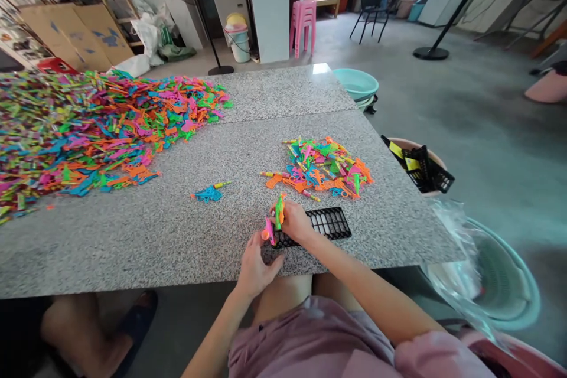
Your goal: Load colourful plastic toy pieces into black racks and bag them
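Note:
A black lattice tray (333,224) lies on the speckled stone table near its front edge. My right hand (296,221) reaches over the tray's left part, its fingers closed on a green and orange toy gun (279,212). A pink toy gun (269,231) with an orange tip stands at the tray's left end. Beside it is my left hand (257,266), thumb and fingers apart, the fingertips close to the pink toy; whether they touch it I cannot tell. Just beyond the tray lies a small pile of colourful toy guns (323,168).
A large heap of similar toys (110,124) covers the table's left side. One blue toy gun (209,193) lies apart. At right, a tub (436,160) holds black trays, with a plastic bag (454,260) and green basket (509,283) below. Another person's leg (73,328) shows lower left.

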{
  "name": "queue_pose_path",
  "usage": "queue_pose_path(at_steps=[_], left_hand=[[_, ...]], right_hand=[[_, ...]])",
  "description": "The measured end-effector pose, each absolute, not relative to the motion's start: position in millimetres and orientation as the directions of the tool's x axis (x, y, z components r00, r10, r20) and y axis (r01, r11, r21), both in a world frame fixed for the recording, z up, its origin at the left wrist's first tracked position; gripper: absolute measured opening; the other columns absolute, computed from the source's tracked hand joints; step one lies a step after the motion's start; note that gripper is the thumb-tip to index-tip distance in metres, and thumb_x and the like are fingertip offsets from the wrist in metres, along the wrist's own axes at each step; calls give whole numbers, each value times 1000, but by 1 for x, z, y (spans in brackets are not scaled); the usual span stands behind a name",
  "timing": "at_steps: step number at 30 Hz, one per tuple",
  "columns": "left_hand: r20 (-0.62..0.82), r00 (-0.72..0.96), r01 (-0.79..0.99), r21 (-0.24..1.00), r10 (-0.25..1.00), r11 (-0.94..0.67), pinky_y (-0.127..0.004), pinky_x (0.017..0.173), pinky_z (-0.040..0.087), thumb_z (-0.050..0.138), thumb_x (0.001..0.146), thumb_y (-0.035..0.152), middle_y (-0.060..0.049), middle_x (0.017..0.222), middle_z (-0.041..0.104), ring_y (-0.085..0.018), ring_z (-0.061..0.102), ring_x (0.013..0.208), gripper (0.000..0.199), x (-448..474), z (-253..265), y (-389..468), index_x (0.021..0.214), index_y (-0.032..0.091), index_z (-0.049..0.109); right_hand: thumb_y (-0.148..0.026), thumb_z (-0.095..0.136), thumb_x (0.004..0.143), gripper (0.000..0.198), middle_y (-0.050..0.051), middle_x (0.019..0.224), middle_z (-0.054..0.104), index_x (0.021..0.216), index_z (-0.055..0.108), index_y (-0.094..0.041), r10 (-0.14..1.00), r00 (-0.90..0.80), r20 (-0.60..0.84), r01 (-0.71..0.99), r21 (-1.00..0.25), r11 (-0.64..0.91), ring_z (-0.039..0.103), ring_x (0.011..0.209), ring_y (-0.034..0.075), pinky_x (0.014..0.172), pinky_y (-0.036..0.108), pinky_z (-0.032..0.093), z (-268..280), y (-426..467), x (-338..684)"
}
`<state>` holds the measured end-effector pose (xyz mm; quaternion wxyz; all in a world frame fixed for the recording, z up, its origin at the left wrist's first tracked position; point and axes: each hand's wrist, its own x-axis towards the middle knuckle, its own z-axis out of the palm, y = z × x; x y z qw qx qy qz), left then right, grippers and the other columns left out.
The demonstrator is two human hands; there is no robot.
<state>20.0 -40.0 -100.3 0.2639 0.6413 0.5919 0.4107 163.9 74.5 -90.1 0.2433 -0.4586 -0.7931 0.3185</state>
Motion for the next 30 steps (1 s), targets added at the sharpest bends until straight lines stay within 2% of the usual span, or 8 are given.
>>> queue_pose_path(at_steps=[9, 12, 15, 17, 19, 22, 27, 30], left_hand=[[215, -47, 693, 710, 975, -123, -36, 81, 57, 56, 79, 27, -6, 86, 70, -23, 68, 85, 15, -7, -102, -33, 91, 23, 64], [244, -175, 763, 645, 954, -25, -41, 96, 51, 51, 81, 25, -9, 101, 70, -26, 66, 102, 23, -53, -86, 0, 100, 20, 62], [276, -312, 819, 562, 909, 111, -58, 112, 31, 62, 79, 35, -20, 135, 55, -39, 40, 137, 48, -87, -79, 44, 121, 14, 56], [267, -355, 834, 524, 896, 175, -65, 111, 25, 68, 76, 41, -24, 141, 48, -45, 30, 141, 56, -94, -81, 65, 123, 13, 57], [255, -345, 848, 497, 903, 184, -63, 109, 28, 71, 76, 43, -23, 135, 53, -45, 38, 136, 52, -90, -86, 72, 118, 14, 61], [269, -266, 873, 474, 926, 113, -55, 108, 35, 74, 74, 41, -17, 121, 61, -37, 51, 123, 47, -75, -91, 65, 112, 17, 64], [357, -60, 882, 457, 932, -118, -52, 111, 34, 80, 72, 36, -14, 129, 53, -34, 46, 127, 48, -50, -70, 60, 115, 22, 64], [390, 74, 849, 458, 918, -263, -49, 111, 36, 82, 70, 36, -11, 132, 53, -31, 46, 129, 53, -41, -48, 74, 118, 25, 63]], right_hand=[[-18, 59, 88, 14, 9, 92, 70, 101, 66, -19, 855, -517, -41, 783, -425, 454, 64, 86, 22, 72, 29, 44, -62, 67, 152], [-17, 58, 90, 11, 8, 89, 68, 99, 64, -19, 859, -512, -8, 780, -423, 460, 63, 86, 22, 73, 29, 45, -69, 60, 152], [-15, 58, 90, 8, 8, 90, 67, 95, 63, -19, 858, -503, 102, 737, -468, 488, 62, 90, 21, 78, 28, 46, -84, 55, 155], [-13, 60, 89, 9, 7, 92, 68, 94, 63, -19, 836, -523, 166, 672, -523, 524, 62, 93, 20, 81, 29, 47, -94, 54, 160], [-8, 59, 87, 16, 6, 95, 68, 98, 64, -19, 802, -556, 215, 587, -582, 563, 62, 95, 19, 84, 29, 49, -103, 55, 169], [-2, 58, 83, 31, 6, 104, 68, 108, 65, -19, 783, -552, 288, 516, -619, 592, 62, 102, 19, 91, 32, 50, -104, 63, 183], [-8, 59, 85, 40, 10, 120, 61, 124, 62, -19, 796, -444, 411, 612, -510, 605, 55, 116, 22, 99, 35, 47, -68, 95, 178], [-16, 64, 87, 28, 9, 113, 61, 114, 67, -19, 791, -507, 343, 665, -428, 612, 59, 106, 22, 89, 30, 47, -43, 113, 160]])
